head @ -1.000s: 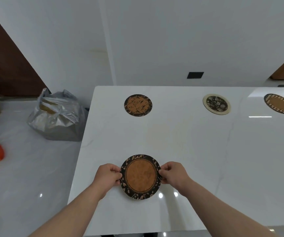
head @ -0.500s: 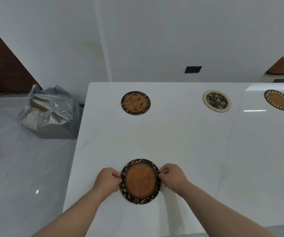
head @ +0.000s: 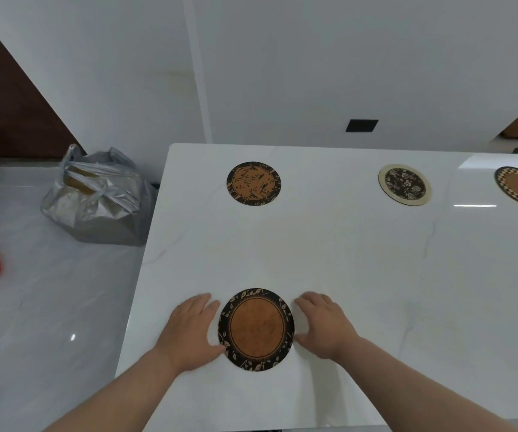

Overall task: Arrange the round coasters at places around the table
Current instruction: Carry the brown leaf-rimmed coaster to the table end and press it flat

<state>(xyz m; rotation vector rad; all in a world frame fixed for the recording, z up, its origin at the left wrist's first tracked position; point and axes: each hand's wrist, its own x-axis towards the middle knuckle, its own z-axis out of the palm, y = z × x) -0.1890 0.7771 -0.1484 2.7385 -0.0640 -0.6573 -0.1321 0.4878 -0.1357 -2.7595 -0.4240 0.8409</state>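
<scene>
Near coaster (head: 256, 329) lies flat on the surface (head: 345, 260).
Left hand (head: 190, 330) and right hand (head: 324, 325) flank it, spread, holding nothing; looks thin, light, stiff: take by rim.

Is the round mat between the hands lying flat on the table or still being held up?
Flat. The leaf-rimmed coaster lies on the white table, with the left hand and right hand open beside it.

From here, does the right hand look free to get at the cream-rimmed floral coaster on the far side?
Probably yes: the right hand lies open, holding nothing, and only bare table lies between it and the cream-rimmed floral coaster, though it looks a long stretch.
</scene>
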